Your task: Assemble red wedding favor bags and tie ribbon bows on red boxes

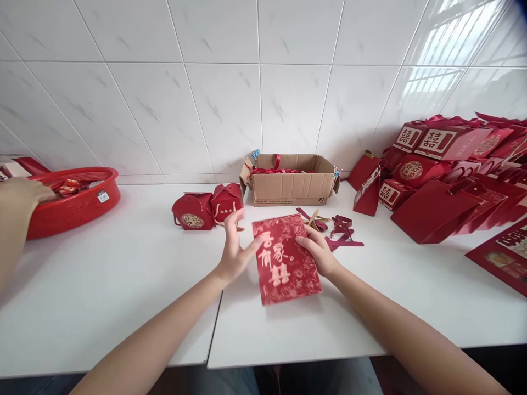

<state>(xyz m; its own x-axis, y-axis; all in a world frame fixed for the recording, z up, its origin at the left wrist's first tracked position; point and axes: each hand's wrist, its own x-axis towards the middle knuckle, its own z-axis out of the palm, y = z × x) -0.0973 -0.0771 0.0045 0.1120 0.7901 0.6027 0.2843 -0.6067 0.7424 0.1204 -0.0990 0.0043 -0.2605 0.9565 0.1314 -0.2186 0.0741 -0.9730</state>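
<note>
A flat red card-like piece [288,263] with light pink characters is held tilted above the white table. My right hand [319,249] grips its right edge, thumb on the front face and fingers behind. At its upper left is my left hand [235,249], fingers spread and raised, with the thumb tip at the edge of the printed face; whether it presses there is unclear. Behind my left hand stand two small red boxes [192,211], one with a rope handle. Dark red straps [343,227] lie loose just beyond my right hand.
A cardboard box [290,189] with red ribbons stands by the tiled wall. Many red gift boxes and bags [436,206] are piled at right. On the left, another person's hand [31,192] reaches into a red basket [74,214] of wrapped items. A seam divides the table [164,307].
</note>
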